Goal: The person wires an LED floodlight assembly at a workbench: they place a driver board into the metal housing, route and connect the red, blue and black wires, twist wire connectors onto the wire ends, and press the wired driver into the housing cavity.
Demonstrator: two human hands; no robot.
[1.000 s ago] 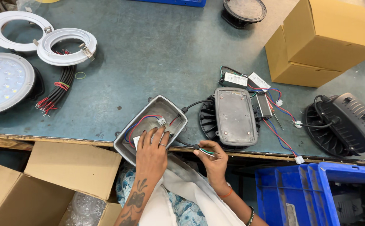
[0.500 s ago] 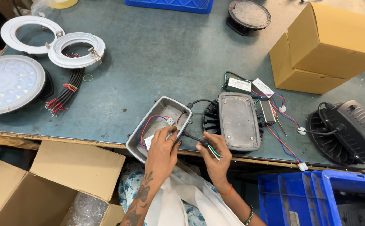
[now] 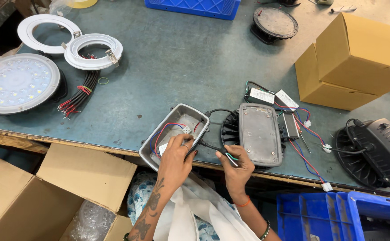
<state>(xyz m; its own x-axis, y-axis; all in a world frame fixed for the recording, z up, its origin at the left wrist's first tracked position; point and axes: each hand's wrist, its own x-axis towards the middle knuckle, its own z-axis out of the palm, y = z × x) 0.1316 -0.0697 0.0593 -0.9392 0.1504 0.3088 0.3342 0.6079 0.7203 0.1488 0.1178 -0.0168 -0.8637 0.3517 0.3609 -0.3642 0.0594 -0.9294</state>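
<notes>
A grey metal housing tray (image 3: 194, 114) with red and blue wires inside lies tilted at the table's near edge. My left hand (image 3: 176, 158) rests on its near rim, fingers reaching into it and pinching at the wires. My right hand (image 3: 235, 164) holds the end of a black cable (image 3: 210, 146) with green and white wire tips, just right of the tray. The cable loops up to a black finned lamp body with a grey cover plate (image 3: 260, 133).
Small driver boxes with coloured wires (image 3: 275, 99) lie behind the lamp. Another black lamp (image 3: 380, 149) is at right, cardboard boxes (image 3: 360, 58) behind it. White rings (image 3: 93, 50), a round LED panel (image 3: 14, 82) and a wire bundle (image 3: 79, 94) sit left. Blue crates (image 3: 338, 216) stand below.
My left hand has moved further into the tray onto the wires. My right hand has shifted slightly right with the cable end. The view has tilted down a little.
</notes>
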